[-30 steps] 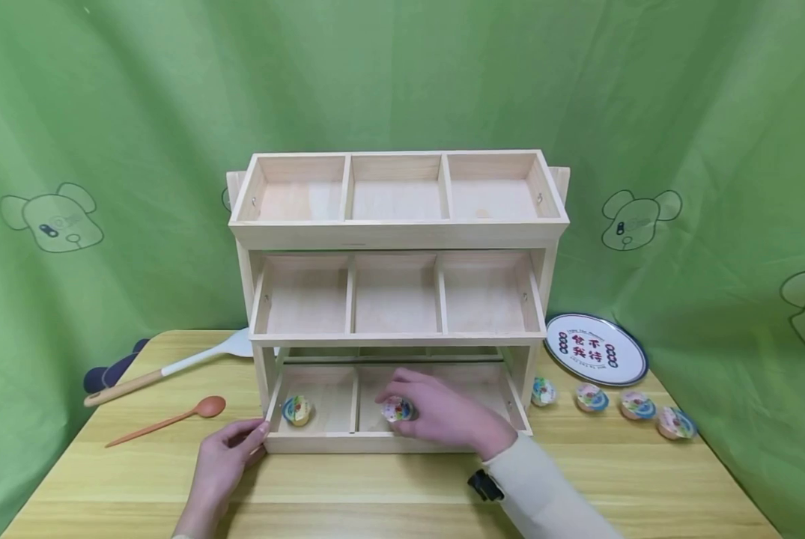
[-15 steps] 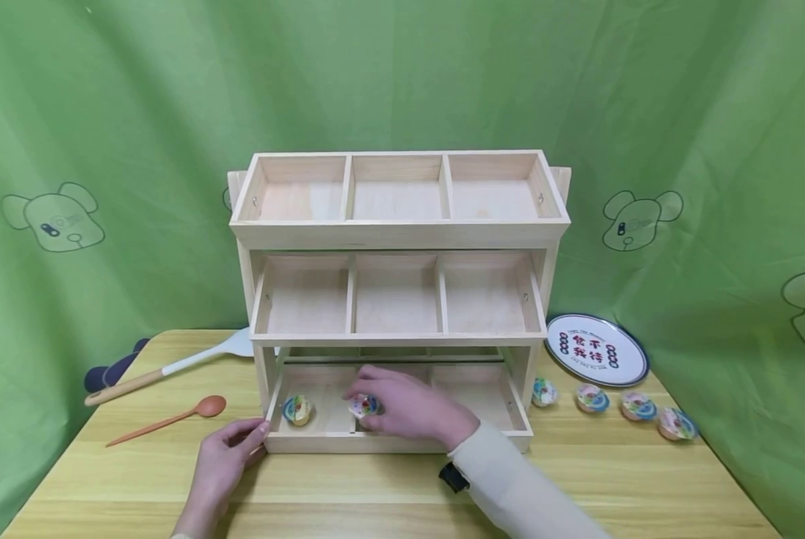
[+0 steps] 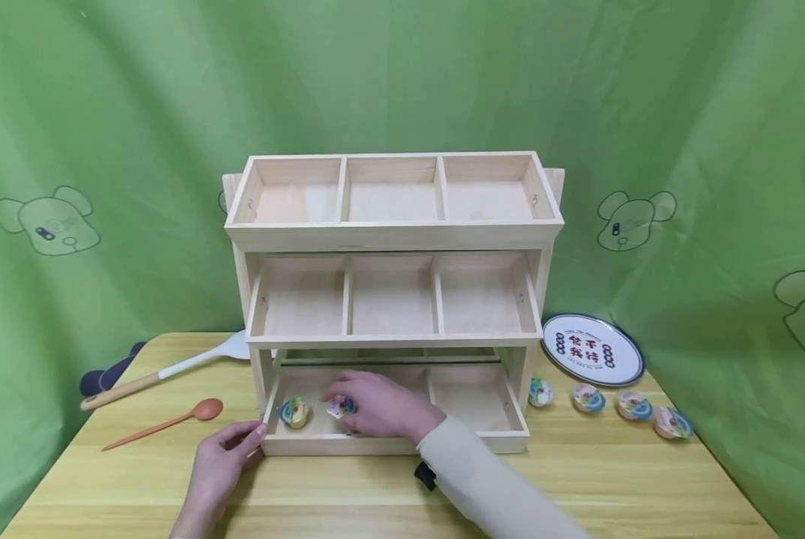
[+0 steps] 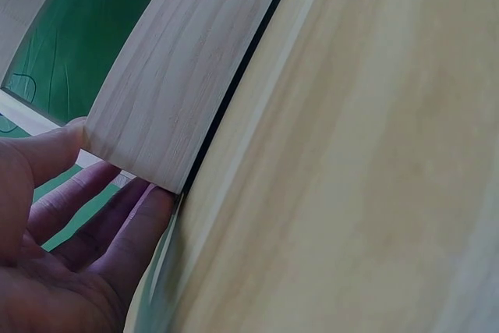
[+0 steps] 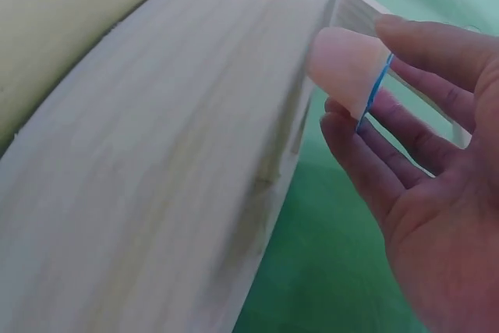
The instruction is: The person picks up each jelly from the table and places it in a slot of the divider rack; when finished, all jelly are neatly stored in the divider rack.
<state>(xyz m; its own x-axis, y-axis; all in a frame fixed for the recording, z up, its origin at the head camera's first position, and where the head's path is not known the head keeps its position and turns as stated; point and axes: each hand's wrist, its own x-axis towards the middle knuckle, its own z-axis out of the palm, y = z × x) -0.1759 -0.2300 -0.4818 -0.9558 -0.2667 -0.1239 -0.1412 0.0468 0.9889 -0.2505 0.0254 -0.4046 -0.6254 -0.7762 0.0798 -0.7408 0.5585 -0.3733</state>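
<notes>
A light wooden three-tier rack [image 3: 402, 238] stands at the table's middle, each tier a tray with divided compartments. My right hand [image 3: 382, 406] pinches a jelly cup [image 3: 341, 406] over the left part of the bottom tray [image 3: 469, 443]. In the right wrist view that jelly cup [image 5: 348, 68] is pale pink with a blue rim, lying sideways between thumb and fingers. Another jelly cup [image 3: 294, 412], yellowish, sits in the left compartment. My left hand [image 3: 222, 458] grips the bottom tray's front left corner; its thumb and fingers show around that corner [image 4: 148, 146] in the left wrist view.
On the right of the table several jelly cups [image 3: 588, 398] stand in a row below an oval white plate [image 3: 594, 348]. To the left lie an orange spoon [image 3: 207, 409] and a white spatula [image 3: 193, 364] with a wooden handle. Green curtain [image 3: 402, 75] surrounds the table.
My right hand has moved left with the jelly cup, from the middle compartment over the divider to the left compartment. My left hand has stayed at the tray's corner.
</notes>
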